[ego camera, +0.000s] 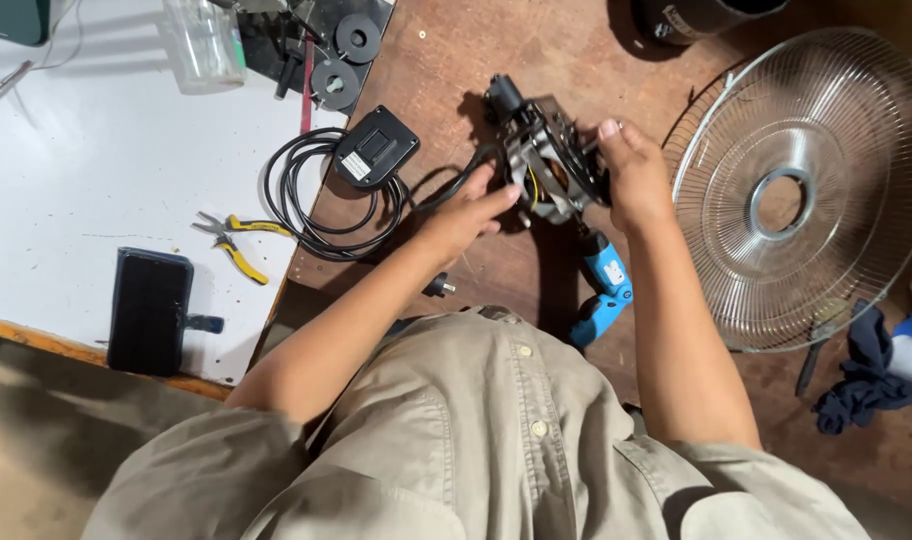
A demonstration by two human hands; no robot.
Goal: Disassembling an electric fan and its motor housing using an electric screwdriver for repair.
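The fan motor [544,160] lay on the brown bench [446,60], between your two hands. Your right hand [631,175] had its grip clamped on the motor's right side, and your left hand [468,215] rested against its left side with the fingers apart (not closed around it). A blue electric screwdriver [603,290] lay just below the motor. The wire fan guard [806,190] was to the right, and a coiled black cable [321,200] with yellow pliers [238,245] to the left.
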